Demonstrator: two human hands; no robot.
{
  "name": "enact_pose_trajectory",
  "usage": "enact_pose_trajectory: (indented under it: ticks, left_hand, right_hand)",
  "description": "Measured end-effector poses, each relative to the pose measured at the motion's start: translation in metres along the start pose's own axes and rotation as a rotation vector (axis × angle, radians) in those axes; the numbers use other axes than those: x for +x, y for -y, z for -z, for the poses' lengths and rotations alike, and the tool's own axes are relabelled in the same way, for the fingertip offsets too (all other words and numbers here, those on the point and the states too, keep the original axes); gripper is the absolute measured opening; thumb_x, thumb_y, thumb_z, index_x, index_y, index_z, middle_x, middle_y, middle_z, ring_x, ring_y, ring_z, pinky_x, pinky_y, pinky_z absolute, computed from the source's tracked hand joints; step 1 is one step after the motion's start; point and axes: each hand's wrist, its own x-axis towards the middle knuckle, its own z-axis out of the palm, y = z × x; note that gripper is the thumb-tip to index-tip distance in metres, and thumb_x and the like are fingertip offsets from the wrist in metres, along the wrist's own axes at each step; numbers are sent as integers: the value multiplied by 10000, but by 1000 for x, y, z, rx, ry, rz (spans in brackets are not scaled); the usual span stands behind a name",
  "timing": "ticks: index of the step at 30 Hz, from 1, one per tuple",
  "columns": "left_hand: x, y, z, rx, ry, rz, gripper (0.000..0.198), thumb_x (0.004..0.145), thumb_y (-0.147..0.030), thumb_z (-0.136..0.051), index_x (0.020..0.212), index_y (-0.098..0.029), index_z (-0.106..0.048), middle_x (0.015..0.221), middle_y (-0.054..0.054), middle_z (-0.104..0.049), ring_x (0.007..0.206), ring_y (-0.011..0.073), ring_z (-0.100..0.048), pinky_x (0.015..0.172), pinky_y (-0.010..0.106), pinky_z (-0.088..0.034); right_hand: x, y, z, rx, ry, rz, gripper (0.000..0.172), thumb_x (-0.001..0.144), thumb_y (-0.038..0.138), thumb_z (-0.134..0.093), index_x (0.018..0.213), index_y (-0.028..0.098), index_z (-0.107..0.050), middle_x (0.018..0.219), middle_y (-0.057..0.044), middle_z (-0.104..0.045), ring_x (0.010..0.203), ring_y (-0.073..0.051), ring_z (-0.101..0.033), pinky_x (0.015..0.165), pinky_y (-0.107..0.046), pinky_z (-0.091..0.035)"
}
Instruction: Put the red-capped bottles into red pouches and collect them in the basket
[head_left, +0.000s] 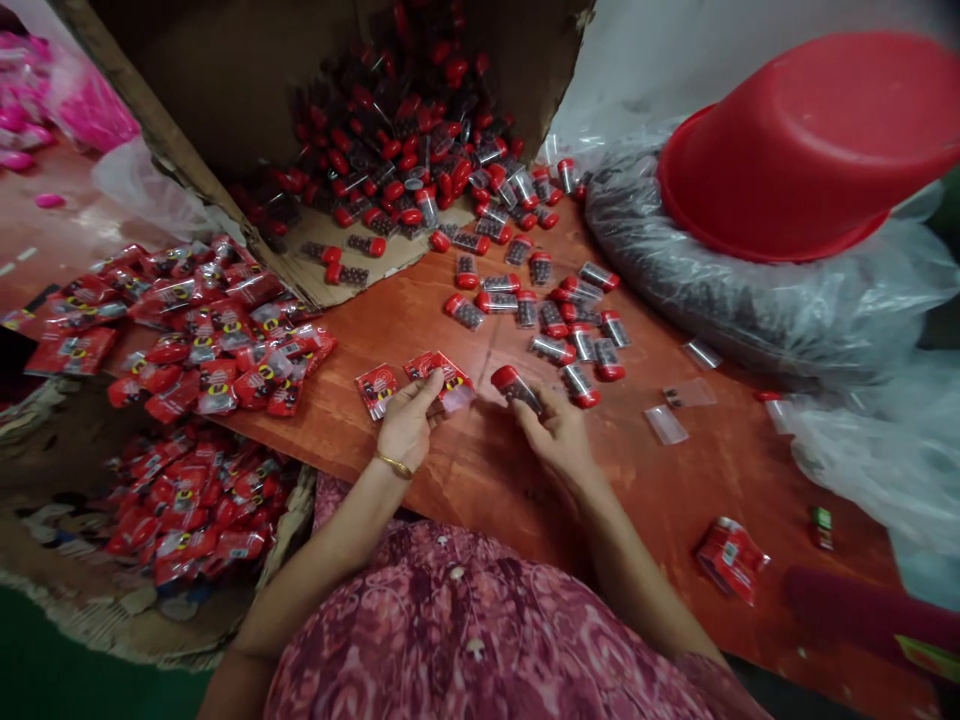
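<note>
My left hand (409,425) is closed on a red printed packet (452,376) with a clear lower part, pinched between thumb and fingers. Under and beside that hand, a stack of red printed packets (376,388) lies on the table. A small clear bottle with a red cap (517,388) is gripped in my right hand (556,430), tilted with its cap toward the left hand. The dark contents show through its wall. Several similar red-capped bottles (579,342) lie loose just beyond my right hand. Bottle and packet are apart from each other.
A cardboard box (217,90) on its side spills red-capped bottles. Filled red packets (217,340) are heaped at the left, above another box (292,540) of packets. At right, a red tub (772,150) rests on a plastic bag (675,270). A red packet (731,560) lies near the front.
</note>
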Motion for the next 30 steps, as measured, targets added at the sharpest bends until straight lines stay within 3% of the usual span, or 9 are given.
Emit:
enact_pose_trajectory:
  ticks: [4, 8, 14, 17, 22, 30]
  left_hand:
    - [0, 2, -2, 4, -10, -9, 358, 480, -370, -825, 595, -146, -570, 535, -39, -604, 480, 65, -546, 497, 190, -419]
    - [-3, 4, -4, -10, 22, -14, 410, 403, -393, -841, 597, -143, -579, 562, -35, -622, 502, 73, -558, 502, 191, -421]
    - [-10, 7, -5, -11, 90, -79, 424, 379, -400, -843, 580, -135, -580, 552, -46, -618, 497, 61, -547, 522, 188, -433]
    - [-12, 9, -5, -3, 124, -146, 398, 410, -398, -837, 569, -135, -583, 554, -44, -619, 516, 68, -557, 561, 201, -451]
    - [-11, 10, -6, 14, 159, -180, 396, 437, -411, -824, 632, -142, -608, 606, -33, -641, 567, 93, -586, 615, 233, -482]
    - [-10, 13, -5, 9, 129, -134, 430, 444, -431, -818, 660, -143, -584, 601, -41, -626, 529, 82, -567, 544, 207, -466]
  right_hand:
    - [-29, 31, 3, 483, 126, -212, 210, 788, 382, -559, 860, 195, -624, 553, 36, -566, 397, -92, -478, 396, -217, -391]
    - [-35, 50, 5, 655, 186, -354, 255, 702, 418, -643, 782, 176, -629, 483, 50, -541, 341, -67, -441, 331, -182, -338]
    - [-26, 47, -2, 869, 339, -547, 278, 676, 430, -636, 662, 160, -573, 419, 76, -482, 261, -31, -352, 288, -162, -360]
    - [-23, 46, -7, 949, 355, -565, 281, 679, 413, -623, 595, 164, -524, 414, 85, -461, 254, -18, -310, 303, -171, -406]
    - [-22, 48, -12, 945, 184, -520, 253, 680, 404, -623, 639, 175, -523, 439, 90, -461, 274, -20, -313, 296, -154, -390]
    - [-23, 44, -13, 763, 202, -443, 271, 734, 431, -599, 750, 161, -583, 484, 57, -539, 313, -41, -419, 310, -150, -332]
